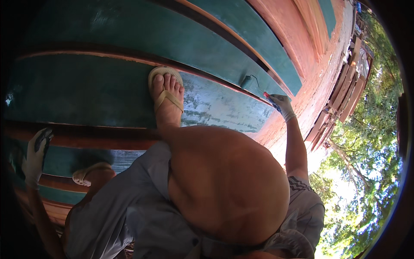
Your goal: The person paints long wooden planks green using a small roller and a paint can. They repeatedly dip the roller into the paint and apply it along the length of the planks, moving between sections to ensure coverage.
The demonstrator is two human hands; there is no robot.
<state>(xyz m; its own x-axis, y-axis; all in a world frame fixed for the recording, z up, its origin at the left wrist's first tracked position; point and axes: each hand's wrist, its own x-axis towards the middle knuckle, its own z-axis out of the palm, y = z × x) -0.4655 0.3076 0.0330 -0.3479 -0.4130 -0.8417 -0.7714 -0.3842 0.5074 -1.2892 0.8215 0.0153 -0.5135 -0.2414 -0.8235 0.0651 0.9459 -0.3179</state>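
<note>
Gripping the roller [246,82], your right hand [282,105] has green-coated boards [185,45] beneath it; reddish boards [286,30] beyond seem unpainted; left hand's [34,159] hold unclear.

Roller handle [267,95] partly hidden by right hand [283,106], upper green board [125,30] cut off (top edge)

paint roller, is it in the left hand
No, the right hand holds the paint roller by its handle.
</note>
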